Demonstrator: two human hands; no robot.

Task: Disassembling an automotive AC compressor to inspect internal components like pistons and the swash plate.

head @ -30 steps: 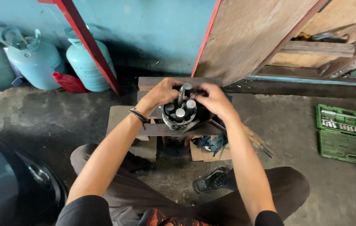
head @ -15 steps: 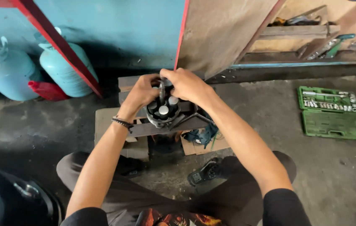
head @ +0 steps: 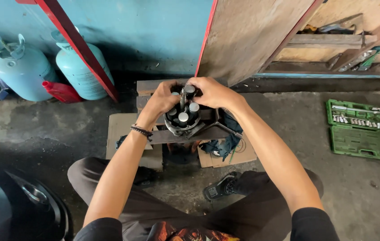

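A bare concrete workshop floor (head: 288,116) runs up to a turquoise wall, seen from above by a seated person. At the centre, a round metal housing (head: 182,121) packed with upright steel cylinders sits on a wooden block (head: 154,89). The left hand (head: 162,99) wraps the housing's left rim, fingers clenched on it. The right hand (head: 212,91) reaches over from the right, its grip closed on the top cylinder (head: 190,89) at the housing's far edge. The cylinders' long axes point up toward the camera. Both hands touch the housing; the right is nearer that cylinder. Right of the housing, well apart, lies an open green socket set (head: 362,129). Left of it, by the wall, stand two pale blue gas cylinders (head: 42,67).
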